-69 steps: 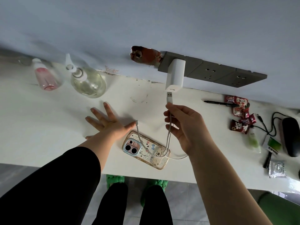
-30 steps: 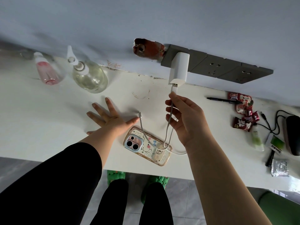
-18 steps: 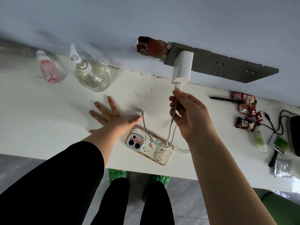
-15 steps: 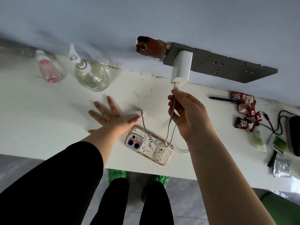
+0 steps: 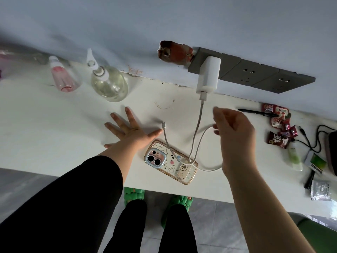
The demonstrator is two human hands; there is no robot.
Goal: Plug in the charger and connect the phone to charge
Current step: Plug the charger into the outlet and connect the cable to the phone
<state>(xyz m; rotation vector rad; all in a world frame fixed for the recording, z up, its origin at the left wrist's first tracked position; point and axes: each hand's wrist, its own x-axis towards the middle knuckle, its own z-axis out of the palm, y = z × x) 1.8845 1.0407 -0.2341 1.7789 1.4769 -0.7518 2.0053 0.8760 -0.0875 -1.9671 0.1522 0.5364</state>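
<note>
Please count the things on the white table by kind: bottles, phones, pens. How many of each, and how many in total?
Bottles: 2 (pink bottle, clear pump bottle)
Phones: 1 (phone)
Pens: 1 (black pen)
Total: 4

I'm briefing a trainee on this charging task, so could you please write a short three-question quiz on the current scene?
1. True or false: the cable is plugged into the white charger.
2. Which hand lies flat on the table? A) left hand B) right hand
3. Fill in: the cable's free end is not yet in the ____.

Key: 1 true; 2 A; 3 phone.
</note>
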